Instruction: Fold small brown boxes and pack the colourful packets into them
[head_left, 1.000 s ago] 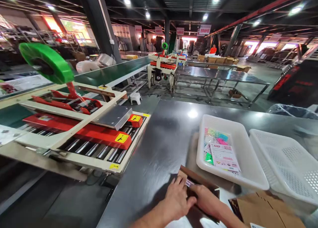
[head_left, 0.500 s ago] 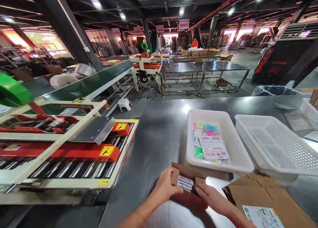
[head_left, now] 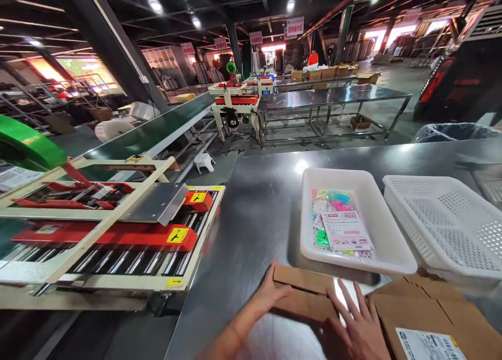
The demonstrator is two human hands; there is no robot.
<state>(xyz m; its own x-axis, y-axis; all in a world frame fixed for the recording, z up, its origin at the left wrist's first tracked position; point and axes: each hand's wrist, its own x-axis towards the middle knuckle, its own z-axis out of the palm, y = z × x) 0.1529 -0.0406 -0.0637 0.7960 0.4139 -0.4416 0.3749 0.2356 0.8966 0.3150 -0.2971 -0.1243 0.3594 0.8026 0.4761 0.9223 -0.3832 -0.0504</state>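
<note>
Table: a shiny metal table [head_left: 259, 213] fills the near part of a big, dim hall.
Small box: a flat brown box [head_left: 304, 293] lies on the table's near edge.
Left hand [head_left: 270, 293]: rests on the box's left end, fingers loose, not pinching.
Right hand [head_left: 361, 328]: fingers spread wide, flat, just right of the box.
Big box [head_left: 427, 318]: closed, bottom right.
White tray [head_left: 392, 245]: holds bright packets [head_left: 339, 221].
Holey basket [head_left: 443, 221]: right of the tray.
Tape machine [head_left: 117, 234]: left, with rollers.
Far back: more tables and boxes.

small brown cardboard box [head_left: 304, 293], seemingly closed, on steel table

steel table [head_left: 259, 219]: trays [head_left: 392, 245], boxes [head_left: 304, 292]
</note>
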